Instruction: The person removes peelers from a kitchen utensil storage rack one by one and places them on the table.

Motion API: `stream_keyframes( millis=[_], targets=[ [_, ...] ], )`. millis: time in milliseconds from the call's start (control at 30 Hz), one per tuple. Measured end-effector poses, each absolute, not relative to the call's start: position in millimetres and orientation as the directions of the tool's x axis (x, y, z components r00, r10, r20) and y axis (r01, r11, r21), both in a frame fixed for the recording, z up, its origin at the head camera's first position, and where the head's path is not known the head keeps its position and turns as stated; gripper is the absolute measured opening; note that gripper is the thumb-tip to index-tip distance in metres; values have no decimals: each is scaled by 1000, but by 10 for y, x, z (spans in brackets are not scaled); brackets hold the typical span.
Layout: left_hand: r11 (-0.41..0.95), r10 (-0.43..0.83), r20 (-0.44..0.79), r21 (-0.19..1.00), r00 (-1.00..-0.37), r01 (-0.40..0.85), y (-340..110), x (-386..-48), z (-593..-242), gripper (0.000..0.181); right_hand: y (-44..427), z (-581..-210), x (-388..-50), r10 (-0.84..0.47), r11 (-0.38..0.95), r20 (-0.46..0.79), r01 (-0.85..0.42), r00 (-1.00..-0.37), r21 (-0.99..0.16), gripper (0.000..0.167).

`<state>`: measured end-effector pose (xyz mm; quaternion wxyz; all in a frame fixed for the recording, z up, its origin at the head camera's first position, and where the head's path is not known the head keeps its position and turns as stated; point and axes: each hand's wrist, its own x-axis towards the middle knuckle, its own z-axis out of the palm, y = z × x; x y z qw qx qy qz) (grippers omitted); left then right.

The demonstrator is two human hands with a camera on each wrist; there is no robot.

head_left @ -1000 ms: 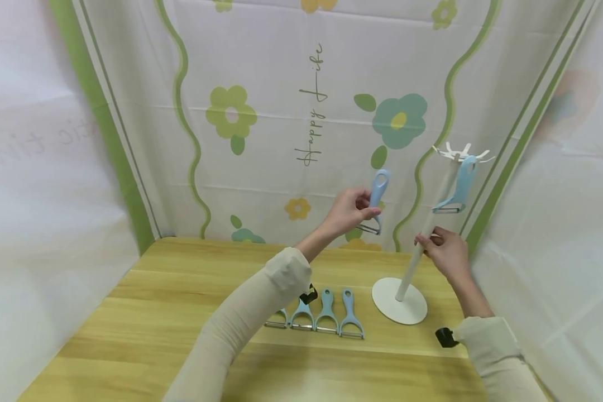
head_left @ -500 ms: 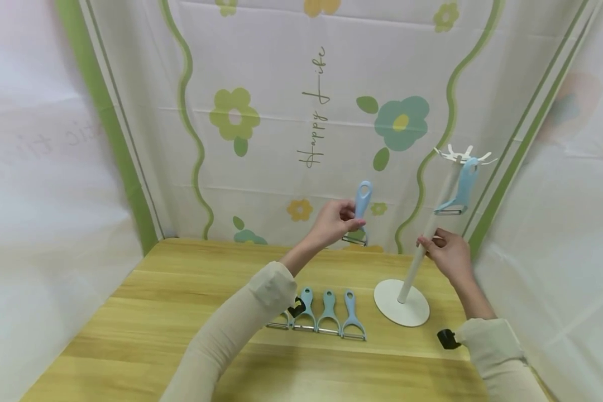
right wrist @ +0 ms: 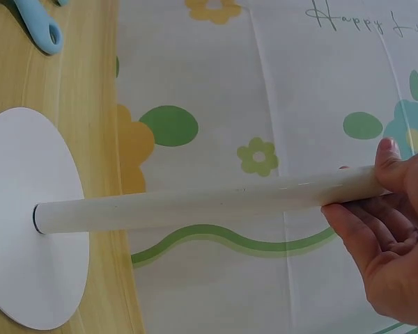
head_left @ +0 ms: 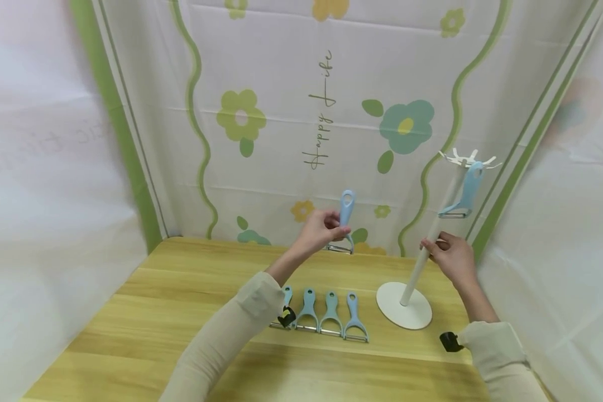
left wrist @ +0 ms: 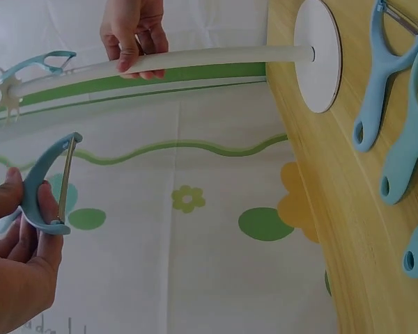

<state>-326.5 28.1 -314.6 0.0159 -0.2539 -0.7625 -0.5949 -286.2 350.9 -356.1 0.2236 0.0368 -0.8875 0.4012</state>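
My left hand (head_left: 317, 231) pinches a light blue peeler (head_left: 347, 207) by its handle, held up with the handle's holed end on top and the blade below. In the left wrist view the peeler's yoke (left wrist: 37, 197) and metal blade stand beyond my fingertips. My right hand (head_left: 453, 257) grips the white pole (right wrist: 216, 202) of a rack, about midway up. At the rack's top is a ring of white hooks (head_left: 464, 159). From one of these hooks another light blue peeler (head_left: 468, 190) hangs by its handle hole.
A row of several blue and teal peelers (head_left: 331, 307) lies on the wooden table (head_left: 181, 312), handles pointing away from me. Right of them stands the rack's round white base (head_left: 389, 307). Behind the table hangs a flowered curtain (head_left: 281, 184), with white sheets at both sides.
My left hand, with the peeler in it, has moved left and down, away from the rack. More of the peeler row shows now. The right hand keeps its grip on the pole.
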Motion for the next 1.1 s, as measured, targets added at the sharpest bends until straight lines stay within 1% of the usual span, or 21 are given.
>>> stream_keyframes(
  millis=[100, 400, 667, 900, 1100],
  targets=[
    [179, 353, 316, 901, -881, 395, 217, -3253, -3186, 24, 3511, -3566, -2867, 113, 673, 427, -247, -897, -697, 49],
    [152, 336, 309, 915, -890, 375, 6, -3258, -3350, 17, 3505, -3568, -2869, 126, 682, 409, -221, -904, -697, 50],
    [163, 323, 266, 930, -908, 330, -138, -3232, -3419, 17, 3514, -3578, -2880, 126, 677, 414, -227, -902, -700, 48],
    [167, 312, 258, 932, -914, 320, -217, -3202, -3460, 22, 3516, -3593, -2888, 134, 671, 408, -221, -903, -708, 50],
    [178, 298, 255, 932, -920, 316, -296, -3194, -3516, 16, 3503, -3566, -2874, 135, 659, 399, -219, -907, -720, 50]
  ],
)
